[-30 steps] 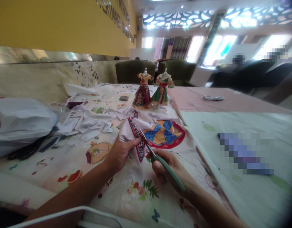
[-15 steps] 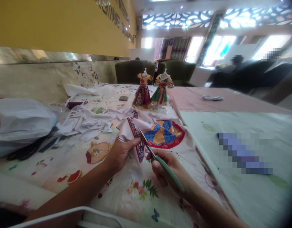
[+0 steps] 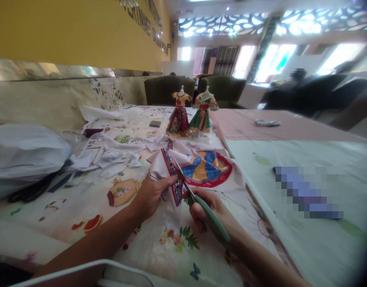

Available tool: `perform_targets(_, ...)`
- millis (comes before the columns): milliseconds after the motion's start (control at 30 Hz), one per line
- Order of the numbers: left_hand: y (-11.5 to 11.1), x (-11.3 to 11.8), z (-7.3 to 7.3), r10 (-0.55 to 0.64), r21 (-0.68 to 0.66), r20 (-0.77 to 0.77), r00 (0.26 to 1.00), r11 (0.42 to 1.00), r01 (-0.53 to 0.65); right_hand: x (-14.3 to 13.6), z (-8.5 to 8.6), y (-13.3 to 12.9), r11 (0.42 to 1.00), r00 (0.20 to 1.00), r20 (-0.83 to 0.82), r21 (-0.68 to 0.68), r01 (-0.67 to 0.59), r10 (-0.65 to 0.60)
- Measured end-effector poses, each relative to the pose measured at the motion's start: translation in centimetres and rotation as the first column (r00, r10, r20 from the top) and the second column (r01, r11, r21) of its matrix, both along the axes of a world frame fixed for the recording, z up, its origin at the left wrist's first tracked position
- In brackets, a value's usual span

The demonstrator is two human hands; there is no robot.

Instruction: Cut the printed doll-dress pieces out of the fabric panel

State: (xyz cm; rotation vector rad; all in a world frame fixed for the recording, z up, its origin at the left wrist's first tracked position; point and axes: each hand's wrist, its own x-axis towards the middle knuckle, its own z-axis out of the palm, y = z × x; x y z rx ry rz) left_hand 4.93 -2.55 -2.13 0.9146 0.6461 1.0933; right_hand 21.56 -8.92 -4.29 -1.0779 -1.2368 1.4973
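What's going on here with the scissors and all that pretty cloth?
A person's left hand pinches thin white fabric at its black-and-white patterned band with red edges. Their right hand holds metal scissors with long green handles, the blades right by the band. Beyond the hands stand two little figures, one in a yellow-and-maroon dress and one in a cream-and-green dress.

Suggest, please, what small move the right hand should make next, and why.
Probably a short snip alongside the patterned border: the left hand pinches it, and the green-handled scissors in the right hand have their blades along its edge.
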Motion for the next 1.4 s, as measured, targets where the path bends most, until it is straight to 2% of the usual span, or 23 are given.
perform_targets(433,-0.1,-0.2,-0.4,-0.003,0.004,-0.022,1.0,1.0,0.003,-0.3,0.3,-0.3,0.998,0.998,-0.019,-0.044,0.053,-0.054)
perform_targets(733,-0.2,-0.1,-0.2,-0.015,0.023,-0.019,1.0,1.0,0.015,-0.5,0.7,-0.5,0.996,0.997,-0.002,-0.05,0.071,-0.071)
perform_targets(833,-0.3,-0.1,-0.1,-0.01,-0.01,-0.012,1.0,1.0,0.01,-0.6,0.5,-0.5,0.996,0.997,0.003,-0.053,0.074,-0.074)
perform_targets(933,0.0,-0.1,0.0,0.031,-0.021,0.012,0.999,0.999,-0.031,-0.6,0.4,-0.5,0.996,0.998,0.015,-0.056,0.065,-0.065)
perform_targets(1133,0.9,-0.2,0.1,0.208,-0.066,0.039,0.977,0.976,-0.205,-0.5,0.0,-0.3,0.997,0.999,0.03,-0.069,0.042,-0.04)
perform_targets(1400,0.4,0.3,0.3,0.21,-0.09,0.095,0.973,0.975,-0.202,-0.4,-0.4,0.0,0.999,0.999,-0.047,-0.047,0.013,-0.015)
